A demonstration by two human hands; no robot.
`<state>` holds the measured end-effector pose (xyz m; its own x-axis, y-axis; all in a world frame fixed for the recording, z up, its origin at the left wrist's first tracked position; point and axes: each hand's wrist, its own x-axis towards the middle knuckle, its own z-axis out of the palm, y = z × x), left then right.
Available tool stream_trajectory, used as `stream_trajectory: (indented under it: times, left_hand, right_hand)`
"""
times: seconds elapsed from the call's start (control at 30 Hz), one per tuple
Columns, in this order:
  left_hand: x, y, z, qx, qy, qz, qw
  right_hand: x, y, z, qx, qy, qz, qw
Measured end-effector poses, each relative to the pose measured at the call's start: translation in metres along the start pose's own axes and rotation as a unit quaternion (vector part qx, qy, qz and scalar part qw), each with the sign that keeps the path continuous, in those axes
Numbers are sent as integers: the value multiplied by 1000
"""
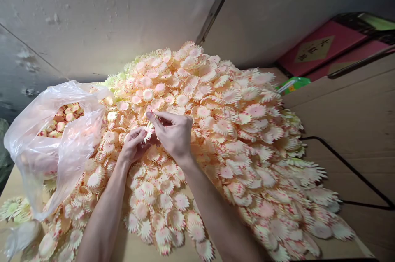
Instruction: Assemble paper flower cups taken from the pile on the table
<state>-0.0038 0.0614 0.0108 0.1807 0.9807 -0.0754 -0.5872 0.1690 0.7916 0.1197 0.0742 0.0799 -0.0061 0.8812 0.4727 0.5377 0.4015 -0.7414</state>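
Near the middle of the view, my left hand (135,143) pinches a pale artificial flower (148,133) with a fringed, petal-like edge. Just above and to its right is my right hand (173,129), thumb and forefinger pressed together at the flower's upper edge. Whatever sits between those fingertips is too small to make out. Beneath and behind both hands spreads a large heap of similar flowers (228,126), cream and pink with reddish specks. To the left, a translucent plastic bag (77,138) lies open, with tightly packed pink and yellow pieces (69,116) showing inside.
A grey wall (123,15) rises behind the heap. On the right are a cardboard panel (348,122), a bent black metal rod (348,167) and red boxes (321,50). A clear plastic container (23,235) is at the lower left of the wooden table (119,247).
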Motion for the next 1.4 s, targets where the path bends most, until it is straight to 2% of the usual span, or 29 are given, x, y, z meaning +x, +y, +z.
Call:
stream_trajectory:
  times: [0.03, 0.1, 0.13, 0.2, 0.23, 0.3, 0.4, 0.47, 0.53, 0.73, 0.83, 0.93, 1.03, 1.13, 1.23, 1.4]
  left_hand:
    - [-1, 0, -1, -3, -13, -1, 1000]
    - [-4, 1, -4, 2, -60, -14, 998]
    - [-5, 1, -6, 6, -86, -21, 996]
    - [-5, 1, -7, 5, -115, -21, 993]
    - [-4, 1, -7, 1, -111, -9, 994]
    - [-1, -1, -6, -4, -88, 15, 996]
    - [4, -5, -6, -10, -54, 28, 998]
    - [6, -6, -8, -20, -28, 41, 999]
    - [7, -7, -9, -22, -12, 53, 998]
    - [8, -4, -5, 17, -18, 106, 994]
    - [8, -4, -4, 39, 14, 108, 993]
    - [8, -6, -7, 73, 52, 95, 991]
    - [9, -9, -10, 77, 43, 108, 990]
    - [11, -10, -9, 71, 44, 138, 987]
    - [12, -8, -9, 91, 69, 126, 985]
    - [12, -10, -13, 133, 72, 93, 984]
  right_hand:
    - [2, -2, -2, 12, 22, 0, 1000]
    - [8, -4, -13, 46, 106, 3, 993]
    - [13, -4, -21, 68, 198, 10, 978]
    - [23, -2, -38, 80, 316, 37, 945]
    - [27, 1, -46, 86, 318, 42, 943]
    - [30, 8, -55, 124, 234, 42, 963]
    - [28, 18, -56, 166, 83, 39, 982]
    - [25, 22, -52, 177, 21, 44, 983]
    - [23, 24, -48, 174, -15, 45, 984]
    - [22, 26, -45, 138, -75, 30, 987]
    - [21, 23, -44, 119, -88, 19, 989]
    - [21, 19, -43, 106, -127, 12, 986]
    - [21, 14, -42, 114, -173, 22, 978]
    - [22, 11, -43, 106, -190, 19, 976]
    - [23, 14, -44, 96, -203, 5, 974]
    - [23, 26, -44, 128, -223, 54, 965]
